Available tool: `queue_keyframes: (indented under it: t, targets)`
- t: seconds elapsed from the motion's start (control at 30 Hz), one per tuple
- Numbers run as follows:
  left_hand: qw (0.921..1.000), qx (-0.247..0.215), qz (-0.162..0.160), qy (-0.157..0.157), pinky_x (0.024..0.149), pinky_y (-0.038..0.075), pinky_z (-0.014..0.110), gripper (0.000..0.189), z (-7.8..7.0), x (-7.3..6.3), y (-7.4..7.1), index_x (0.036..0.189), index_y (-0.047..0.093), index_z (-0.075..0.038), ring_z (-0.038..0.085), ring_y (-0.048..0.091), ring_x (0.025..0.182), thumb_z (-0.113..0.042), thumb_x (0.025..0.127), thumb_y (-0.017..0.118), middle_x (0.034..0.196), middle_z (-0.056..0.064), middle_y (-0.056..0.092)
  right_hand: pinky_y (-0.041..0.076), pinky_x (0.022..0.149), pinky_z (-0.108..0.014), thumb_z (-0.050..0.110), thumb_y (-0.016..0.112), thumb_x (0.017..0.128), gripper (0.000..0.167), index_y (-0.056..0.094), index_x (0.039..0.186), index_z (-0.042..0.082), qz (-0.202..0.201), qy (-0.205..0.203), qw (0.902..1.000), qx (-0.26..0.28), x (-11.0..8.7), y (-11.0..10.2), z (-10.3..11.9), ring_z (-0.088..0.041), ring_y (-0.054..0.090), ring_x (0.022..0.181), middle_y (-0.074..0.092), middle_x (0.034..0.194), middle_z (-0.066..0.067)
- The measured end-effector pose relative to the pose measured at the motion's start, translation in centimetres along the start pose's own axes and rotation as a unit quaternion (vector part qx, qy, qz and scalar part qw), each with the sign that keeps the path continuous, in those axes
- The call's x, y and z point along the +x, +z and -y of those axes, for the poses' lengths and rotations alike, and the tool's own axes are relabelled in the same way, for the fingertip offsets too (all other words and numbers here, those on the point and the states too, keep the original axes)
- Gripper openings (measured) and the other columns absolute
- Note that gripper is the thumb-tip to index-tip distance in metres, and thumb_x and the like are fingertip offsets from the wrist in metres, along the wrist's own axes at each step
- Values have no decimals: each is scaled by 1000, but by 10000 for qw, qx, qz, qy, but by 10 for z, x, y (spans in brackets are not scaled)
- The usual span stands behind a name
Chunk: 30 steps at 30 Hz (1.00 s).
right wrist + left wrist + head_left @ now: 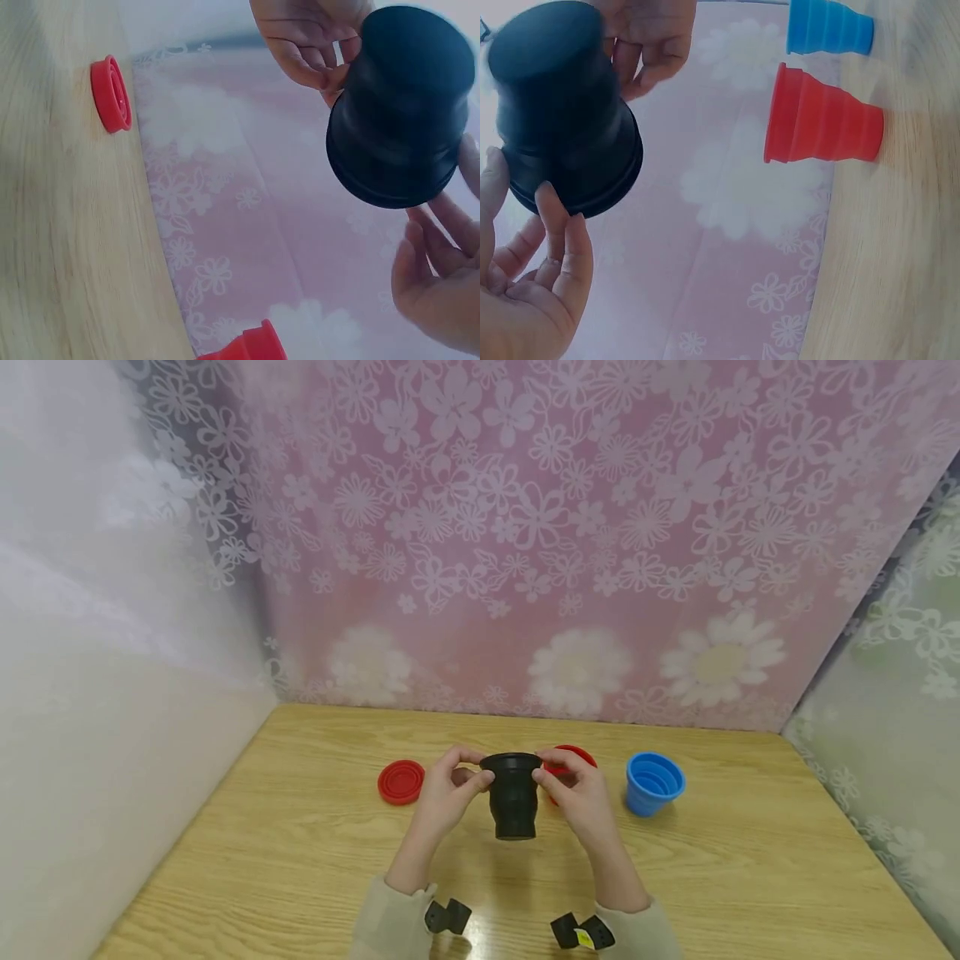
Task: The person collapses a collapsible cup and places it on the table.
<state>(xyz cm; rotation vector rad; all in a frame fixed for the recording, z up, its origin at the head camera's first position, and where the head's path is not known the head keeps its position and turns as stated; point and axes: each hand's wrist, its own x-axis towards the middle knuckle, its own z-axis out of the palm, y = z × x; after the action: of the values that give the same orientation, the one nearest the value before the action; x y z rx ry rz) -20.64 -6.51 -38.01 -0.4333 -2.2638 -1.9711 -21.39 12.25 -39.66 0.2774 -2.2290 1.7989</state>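
Observation:
Between both hands a black collapsible cup (513,802) is held upright above the wooden table, stretched out tall with its rim at the top. My left hand (447,793) pinches the rim on the left side with thumb and fingers. On the opposite side my right hand (579,792) pinches the same rim. In the left wrist view the black cup (562,112) shows its base and stepped wall. Behind the right hand stands a red cup (825,116), extended and partly hidden in the head view.
A flattened red collapsible cup (401,782) lies on the table (300,860) left of the hands. To the right stands an extended blue cup (655,783). A flowered curtain (525,568) hangs along the table's back edge, with pale sheets at both sides.

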Motion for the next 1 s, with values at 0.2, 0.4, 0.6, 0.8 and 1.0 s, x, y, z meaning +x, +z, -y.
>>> queue_keyframes:
  t: [0.2, 0.4, 0.6, 0.8, 1.0]
  targets:
    - [9989, -416, 132, -158, 68, 51, 31, 14, 0, 2, 2, 90, 51, 7, 20, 60, 68, -3, 84, 59, 76, 8, 57, 45, 63, -23, 2, 60, 82, 14, 55, 93, -6, 182, 0, 9955, 928, 1, 1, -1, -14, 53, 76, 58, 92, -6]
    - [9992, -385, -39, 6, 66, 47, 27, 14, 7, 4, 5, 86, 53, 4, 14, 53, 72, -8, 84, 60, 78, 4, 54, 44, 60, -20, 1, 57, 85, 11, 56, 95, -4, 193, 111, 9920, 1246, 1, 3, 0, -12, 49, 70, 55, 80, 1]
    - [9937, -1114, -122, -67, 74, 45, 28, 15, 25, 7, 7, 92, 54, 3, 16, 54, 81, -5, 82, 62, 84, 5, 56, 45, 59, -19, -2, 54, 85, 7, 57, 91, 1, 125, 101, 9894, 1442, -1, 4, -1, -12, 49, 67, 55, 77, -1]
    - [9756, -2173, 305, 31, 71, 48, 25, 22, 27, 5, 9, 100, 52, -2, 18, 53, 79, -2, 80, 63, 88, 7, 55, 46, 59, -18, 1, 54, 87, 15, 53, 97, -9, 274, 260, 9867, 1578, -1, 6, 0, -12, 49, 67, 54, 78, -3]
    - [9681, -2492, 277, 58, 71, 47, 24, 24, 24, 3, 9, 99, 53, -2, 17, 52, 80, 1, 78, 64, 90, 6, 55, 46, 62, -21, 2, 56, 85, 18, 55, 100, -7, 483, 413, 9832, 1709, -3, 4, 1, -15, 49, 71, 55, 82, -4]
